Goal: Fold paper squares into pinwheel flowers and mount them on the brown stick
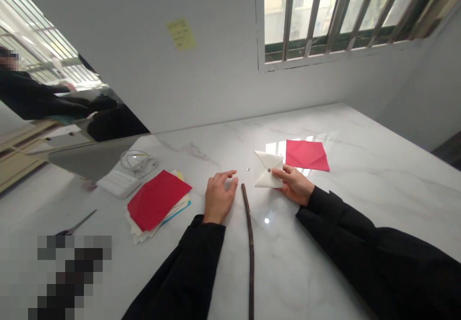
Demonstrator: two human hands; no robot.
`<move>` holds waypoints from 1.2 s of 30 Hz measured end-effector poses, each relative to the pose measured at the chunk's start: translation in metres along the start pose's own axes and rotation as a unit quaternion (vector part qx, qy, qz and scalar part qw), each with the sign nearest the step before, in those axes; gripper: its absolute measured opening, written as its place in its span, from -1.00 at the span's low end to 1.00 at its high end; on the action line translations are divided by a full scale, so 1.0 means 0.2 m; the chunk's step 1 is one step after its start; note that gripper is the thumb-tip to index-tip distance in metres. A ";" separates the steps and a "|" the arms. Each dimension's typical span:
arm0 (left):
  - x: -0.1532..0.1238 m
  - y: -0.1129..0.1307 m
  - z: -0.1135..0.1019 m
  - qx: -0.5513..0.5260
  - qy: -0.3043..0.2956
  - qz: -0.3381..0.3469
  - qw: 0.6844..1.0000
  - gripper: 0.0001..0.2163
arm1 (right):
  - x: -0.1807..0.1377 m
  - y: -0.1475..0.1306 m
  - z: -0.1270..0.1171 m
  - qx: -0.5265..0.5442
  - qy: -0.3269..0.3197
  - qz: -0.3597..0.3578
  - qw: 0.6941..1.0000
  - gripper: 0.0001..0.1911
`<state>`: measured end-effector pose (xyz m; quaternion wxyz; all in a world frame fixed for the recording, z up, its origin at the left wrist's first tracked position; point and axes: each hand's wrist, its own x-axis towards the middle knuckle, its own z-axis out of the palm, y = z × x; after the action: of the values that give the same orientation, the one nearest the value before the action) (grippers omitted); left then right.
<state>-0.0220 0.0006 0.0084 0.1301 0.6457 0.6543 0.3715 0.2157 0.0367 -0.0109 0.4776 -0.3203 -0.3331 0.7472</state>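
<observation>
My right hand (296, 183) pinches a white folded paper pinwheel (267, 169) with a small pin at its middle, held just above the marble table (324, 243). My left hand (219, 196) rests on the table with its fingers loosely stretched toward a tiny bead (248, 169). A thin dark stick (248, 243) lies between my two hands, running toward me. A red folded paper square (306, 155) lies behind the pinwheel.
A stack of coloured paper with a red sheet on top (157, 205) lies to the left. Behind it are a white box (118, 183) and a coiled white cable (139, 160). Scissors (77, 225) lie at far left. A mirror (54, 99) leans against the wall.
</observation>
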 end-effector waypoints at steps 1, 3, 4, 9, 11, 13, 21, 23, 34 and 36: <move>0.00 0.00 0.00 0.036 -0.016 0.015 0.999 -0.69 | 0.00 0.00 0.00 0.007 -0.003 0.003 1.000 -0.52; -0.02 0.01 0.00 0.092 -0.050 0.028 0.994 -0.64 | 0.00 -0.01 0.00 0.018 -0.008 0.009 1.000 -0.52; -0.03 0.03 0.00 0.116 -0.065 0.027 0.991 -0.60 | 0.00 -0.01 -0.01 0.022 -0.009 0.012 1.000 -0.53; -0.08 0.10 -0.01 0.174 -0.120 0.029 0.977 -0.59 | 0.00 -0.01 -0.01 0.006 -0.034 0.026 0.999 -0.52; -0.09 0.12 -0.01 0.161 -0.132 0.036 0.978 -0.68 | 0.00 0.00 -0.01 0.004 -0.038 0.026 0.999 -0.51; -0.09 0.13 -0.01 0.131 -0.132 0.026 0.982 -0.74 | 0.01 0.00 -0.01 0.010 -0.033 0.027 0.999 -0.51; -0.03 0.15 -0.03 -0.329 -0.140 -0.117 0.926 -0.49 | 0.02 0.00 -0.01 0.027 -0.019 0.038 0.999 -0.47; -0.02 0.16 -0.04 -0.412 -0.128 -0.158 0.888 -0.51 | 0.02 0.00 -0.01 0.028 -0.021 0.035 0.999 -0.49; -0.03 0.20 -0.05 -0.508 -0.134 -0.238 0.817 -0.43 | 0.02 0.00 -0.02 0.029 -0.042 0.023 0.998 -0.50; -0.03 0.20 -0.05 -0.514 -0.142 -0.234 0.813 -0.45 | 0.02 0.01 -0.02 0.026 -0.047 0.021 0.998 -0.49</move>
<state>0.0022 -0.0132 0.0402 0.6172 0.3578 0.4733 0.5167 0.2167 0.0407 -0.0151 0.4540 -0.2790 -0.3287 0.7797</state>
